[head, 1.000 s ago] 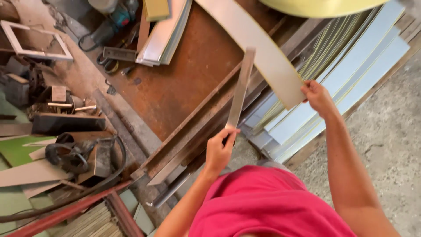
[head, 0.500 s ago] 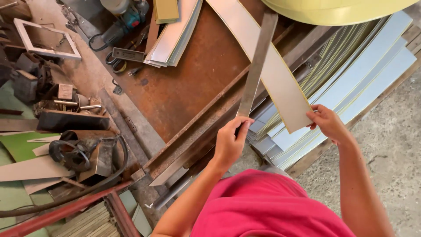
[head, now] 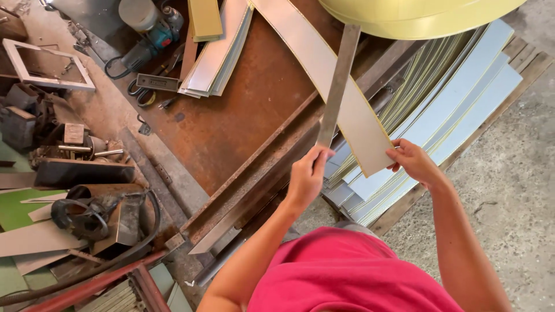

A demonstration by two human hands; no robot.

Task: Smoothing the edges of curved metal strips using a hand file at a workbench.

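Head view shows a long metal strip (head: pixel 337 86) gripped at its lower end by the left hand (head: pixel 306 173), lying across a pale sheet strip (head: pixel 324 75) whose end the right hand (head: pixel 413 162) pinches. Both strips hang over a rusty workbench (head: pixel 243 115), with stacked sheets (head: pixel 457 98) beside it.

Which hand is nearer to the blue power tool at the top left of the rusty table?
Left. The left hand grips the narrow metal strip, on the side toward the blue power tool. The right hand holds the wide strip, farther away.
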